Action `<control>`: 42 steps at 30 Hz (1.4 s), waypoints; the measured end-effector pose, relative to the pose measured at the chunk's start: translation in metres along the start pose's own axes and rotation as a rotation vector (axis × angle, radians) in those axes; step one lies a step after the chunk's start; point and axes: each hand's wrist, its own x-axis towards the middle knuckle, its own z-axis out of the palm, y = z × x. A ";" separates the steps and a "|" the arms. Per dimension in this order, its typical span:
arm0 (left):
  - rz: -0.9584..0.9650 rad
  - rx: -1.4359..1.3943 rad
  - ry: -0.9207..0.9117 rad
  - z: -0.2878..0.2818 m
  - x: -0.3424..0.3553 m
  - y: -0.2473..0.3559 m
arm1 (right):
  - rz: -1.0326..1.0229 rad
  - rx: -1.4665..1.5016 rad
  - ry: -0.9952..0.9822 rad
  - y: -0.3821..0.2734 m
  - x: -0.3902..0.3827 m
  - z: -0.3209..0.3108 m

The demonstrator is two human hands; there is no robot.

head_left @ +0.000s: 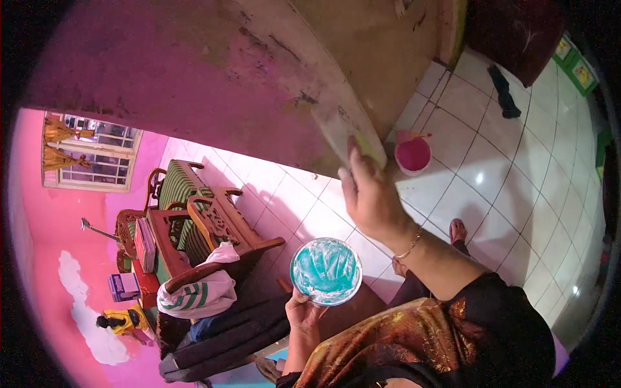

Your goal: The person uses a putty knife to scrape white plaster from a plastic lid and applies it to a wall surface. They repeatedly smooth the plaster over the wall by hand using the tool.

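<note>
The right hand (378, 204) is closed on a yellow-green spreader (370, 151), one finger stretched along it; the spreader lies at the rounded lower end of a pink-and-bare plaster wall (259, 90), beside a pale smeared patch (333, 132); blur hides its outline, but its long axis seems to slant from upper left to lower right, roughly along the wall's curved edge, with its upper end pointing up and leftward, away from the wrist; the left hand (304, 315) grips the lower rim of a round teal container (326, 271), below and left of the right hand, its round face turned up toward the camera and streaked with white paste; a bucket of pink paint (413, 155) stands on the tiled floor (479, 174), right of the spreader; a striped towel (197, 296) hangs over a carved wooden seat (217, 223) at left.
</note>
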 end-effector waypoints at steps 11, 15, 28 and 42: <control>0.045 -0.056 0.069 -0.026 -0.005 -0.014 | -0.006 -0.281 0.059 0.039 0.042 0.036; 0.088 -0.033 0.069 -0.008 -0.009 -0.020 | 0.027 -0.329 -0.168 0.084 -0.001 0.013; 0.121 -0.235 -0.127 0.070 -0.066 -0.052 | 0.435 -0.725 -0.440 0.188 -0.195 -0.251; 0.019 -0.190 -0.232 0.094 -0.099 -0.105 | 0.669 -0.553 0.272 0.269 -0.290 -0.469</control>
